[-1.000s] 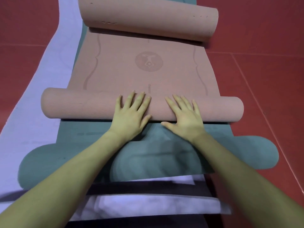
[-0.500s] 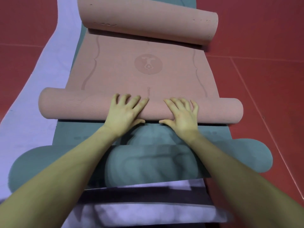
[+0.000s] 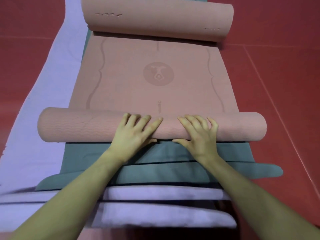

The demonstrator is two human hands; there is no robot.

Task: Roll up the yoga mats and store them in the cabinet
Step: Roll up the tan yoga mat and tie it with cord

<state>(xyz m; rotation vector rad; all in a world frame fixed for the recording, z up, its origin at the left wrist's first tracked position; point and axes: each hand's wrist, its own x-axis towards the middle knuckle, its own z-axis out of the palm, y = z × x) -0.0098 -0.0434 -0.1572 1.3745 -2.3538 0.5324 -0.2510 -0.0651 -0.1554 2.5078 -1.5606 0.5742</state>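
Both hands gripping the pink yoga mat's near roll.

The left hand (image 3: 134,134) and right hand (image 3: 199,134) are curling fingers over the roll (image 3: 69,126), thumbs tucking under its near edge. Its long axis is running crosswise; the unrolled pink yoga mat (image 3: 138,90) is stretching beyond the roll toward a curled far end (image 3: 159,16), the green mat (image 3: 83,156) lying beneath.

I see the pink yoga mat (image 3: 155,80) partly rolled: a tight roll at its near end lies crosswise, flat middle stretch with a round emblem beyond, and its far end curls up loosely. Beneath it lies a green mat (image 3: 97,156), flat, its near end showing. Under that, a lavender mat (image 3: 52,94) sticks out left and near.
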